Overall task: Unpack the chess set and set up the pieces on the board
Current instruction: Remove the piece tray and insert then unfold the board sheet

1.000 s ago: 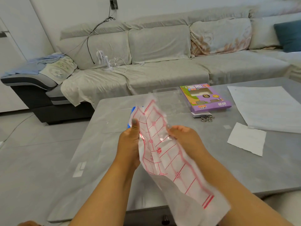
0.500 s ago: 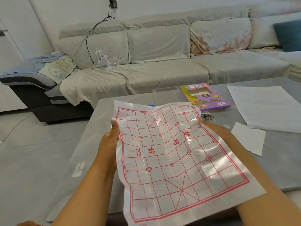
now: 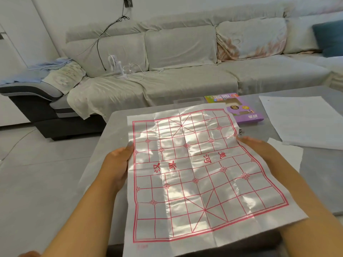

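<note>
A thin glossy plastic chess board sheet (image 3: pixel 194 167) with a red grid and red characters is spread open above the grey table (image 3: pixel 319 175). My left hand (image 3: pixel 117 164) pinches its left edge, thumb on top. My right hand (image 3: pixel 258 147) holds the right edge, with its fingers mostly under the sheet. The sheet still shows fold creases. A purple chess set box (image 3: pixel 241 110) lies flat on the table beyond the sheet's far right corner. A clear plastic tray (image 3: pixel 187 102) stands partly hidden behind the sheet. No chess pieces are visible.
Large white paper sheets (image 3: pixel 304 119) lie on the right of the table, with a smaller one (image 3: pixel 289 153) beside my right hand. A small metal object (image 3: pixel 241 131) peeks out at the board's right edge. A sofa with a small fan (image 3: pixel 116 66) runs behind the table.
The board sheet went from folded and narrow between my hands to fully unfolded and spread flat. My hands moved apart to its left and right edges.
</note>
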Action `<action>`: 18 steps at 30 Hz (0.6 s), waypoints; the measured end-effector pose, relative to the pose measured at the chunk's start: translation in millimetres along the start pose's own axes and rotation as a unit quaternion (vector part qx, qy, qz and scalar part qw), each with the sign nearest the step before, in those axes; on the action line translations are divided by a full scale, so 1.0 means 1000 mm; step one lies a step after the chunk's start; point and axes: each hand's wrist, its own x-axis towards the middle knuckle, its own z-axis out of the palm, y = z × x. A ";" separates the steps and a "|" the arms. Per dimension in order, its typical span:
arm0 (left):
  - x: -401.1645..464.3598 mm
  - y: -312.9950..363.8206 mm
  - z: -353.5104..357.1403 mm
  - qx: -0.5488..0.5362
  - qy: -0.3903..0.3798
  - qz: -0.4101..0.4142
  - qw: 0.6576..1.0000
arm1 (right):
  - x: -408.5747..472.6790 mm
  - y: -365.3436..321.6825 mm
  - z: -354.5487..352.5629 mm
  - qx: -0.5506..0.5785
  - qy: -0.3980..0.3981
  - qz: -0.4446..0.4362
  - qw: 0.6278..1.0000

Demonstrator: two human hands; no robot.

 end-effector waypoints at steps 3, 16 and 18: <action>0.013 -0.005 -0.001 0.007 0.012 -0.019 1.000 | -0.013 0.005 0.003 -0.016 -0.030 0.012 0.999; 0.046 -0.045 0.022 0.150 0.050 -0.053 0.986 | 0.046 0.035 0.010 -0.083 0.029 0.080 0.993; 0.048 -0.049 0.023 0.175 0.056 -0.048 0.982 | 0.053 0.039 0.014 -0.099 0.061 0.059 0.991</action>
